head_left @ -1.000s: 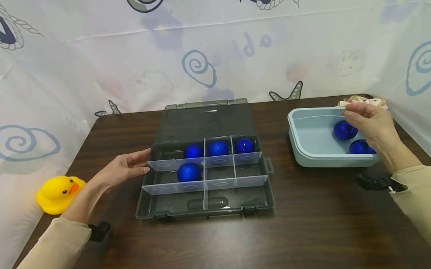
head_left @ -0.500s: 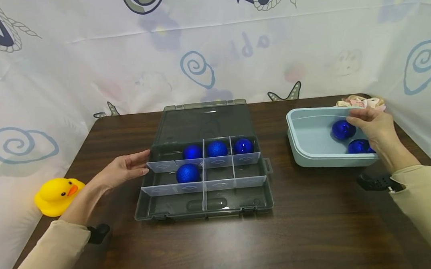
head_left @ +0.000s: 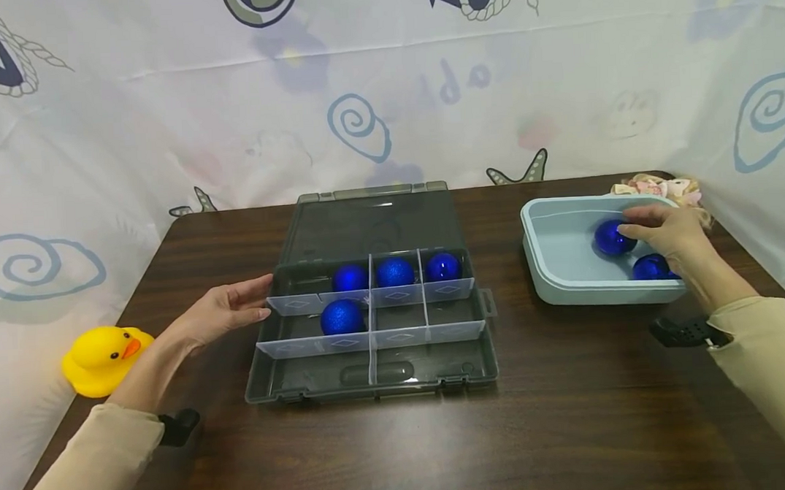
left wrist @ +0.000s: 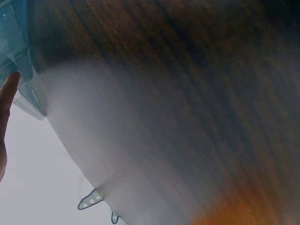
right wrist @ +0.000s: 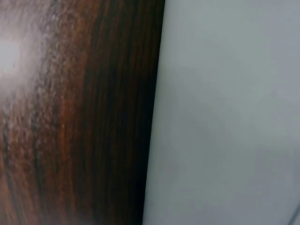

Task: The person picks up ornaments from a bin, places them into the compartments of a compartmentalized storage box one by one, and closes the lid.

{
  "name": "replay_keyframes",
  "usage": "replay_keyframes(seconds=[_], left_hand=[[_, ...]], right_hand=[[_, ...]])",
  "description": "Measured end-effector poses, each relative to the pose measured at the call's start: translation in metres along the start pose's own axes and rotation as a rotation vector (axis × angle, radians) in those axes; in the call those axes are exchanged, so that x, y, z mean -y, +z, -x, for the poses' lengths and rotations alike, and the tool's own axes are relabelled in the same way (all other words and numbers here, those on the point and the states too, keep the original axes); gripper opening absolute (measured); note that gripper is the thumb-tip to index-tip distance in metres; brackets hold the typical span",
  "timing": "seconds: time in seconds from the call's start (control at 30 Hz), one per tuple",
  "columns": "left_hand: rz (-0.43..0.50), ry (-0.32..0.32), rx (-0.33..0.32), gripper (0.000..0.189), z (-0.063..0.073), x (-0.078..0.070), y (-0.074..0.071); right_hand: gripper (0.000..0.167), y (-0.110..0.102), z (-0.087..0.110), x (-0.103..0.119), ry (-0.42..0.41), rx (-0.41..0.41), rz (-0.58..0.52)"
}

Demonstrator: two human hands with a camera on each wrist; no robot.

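Observation:
In the head view my right hand (head_left: 676,234) reaches into a pale blue tub (head_left: 552,278). Its thumb and fingertips are at the right side of a shiny blue ball (head_left: 613,238), pinching it. Another shiny blue ball (head_left: 654,267) lies nearer the tub's front wall, partly behind the hand. My left hand (head_left: 219,312) touches the left edge of a dark see-through divided box (head_left: 306,384) with its fingers extended. In the back row are a matte blue ball (head_left: 351,277), a glittery blue ball (head_left: 396,272) and a glossy blue ball (head_left: 443,266); a glittery ball (head_left: 342,317) sits in the middle row.
The box's lid (head_left: 374,220) lies folded back behind it. A yellow rubber duck (head_left: 104,360) is by my left forearm. Behind the tub is a small doll (head_left: 659,185). A white printed curtain (head_left: 439,111) closes off the back of the brown table (head_left: 401,449).
My right hand has come down and leftward into the tub, and the shiny ball at its fingertips has shifted left. The left hand has stayed at the box.

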State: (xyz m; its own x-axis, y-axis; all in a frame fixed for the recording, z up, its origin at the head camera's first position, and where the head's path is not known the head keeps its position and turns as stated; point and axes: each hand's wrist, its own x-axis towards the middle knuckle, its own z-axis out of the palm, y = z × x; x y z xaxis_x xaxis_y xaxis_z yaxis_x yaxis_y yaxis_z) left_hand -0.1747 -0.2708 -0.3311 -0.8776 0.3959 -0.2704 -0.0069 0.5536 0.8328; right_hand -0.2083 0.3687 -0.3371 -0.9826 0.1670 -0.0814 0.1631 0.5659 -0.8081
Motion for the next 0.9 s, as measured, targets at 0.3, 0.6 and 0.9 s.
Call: replay_keyframes(seconds=[0.3, 0.6, 0.9], left_hand=[[0.009, 0.011, 0.004, 0.071, -0.003, -0.001, -0.001], [-0.005, 0.028, 0.004, 0.071, -0.003, -0.002, -0.002], [0.007, 0.026, 0.004, 0.071, 0.003, 0.002, 0.001]], right_hand=[[0.056, 0.008, -0.005, 0.006, -0.068, 0.102, 0.224], [0.059, 0.011, -0.004, 0.012, -0.090, 0.159, 0.238], [0.062, 0.015, -0.003, 0.017, -0.099, 0.216, 0.265]])
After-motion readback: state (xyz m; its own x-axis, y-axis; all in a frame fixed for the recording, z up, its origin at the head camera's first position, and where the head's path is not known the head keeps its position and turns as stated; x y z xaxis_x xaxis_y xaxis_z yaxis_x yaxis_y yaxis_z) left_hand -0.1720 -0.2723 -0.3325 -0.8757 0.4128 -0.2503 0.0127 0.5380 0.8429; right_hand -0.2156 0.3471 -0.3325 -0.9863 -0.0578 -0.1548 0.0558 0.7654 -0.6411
